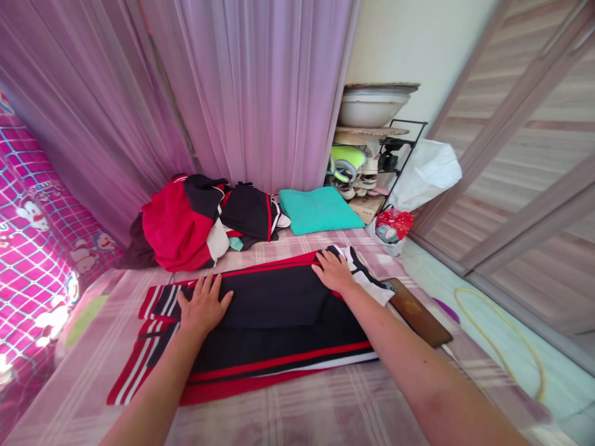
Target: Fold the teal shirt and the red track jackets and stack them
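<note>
A dark navy jacket [274,310] with red edging, white piping and striped cuffs lies folded lengthwise across the bed. Its cuffs point left, and its white part lies to the right. My left hand [202,305] rests flat near the striped cuffs, fingers spread. Toward the other end, my right hand [333,271] presses flat on the cloth beside the white part, its fingers stretched out. Neither hand grips the fabric. Close to my right forearm lies a brown phone case or wallet [416,313].
Behind the jacket are a heap of red and navy clothes [179,223] and a folded teal cloth [320,210]. A rack [395,161] with shoes and basins stands at the back right, near a white bag [430,170]. Purple curtains [260,93] hang behind the bed.
</note>
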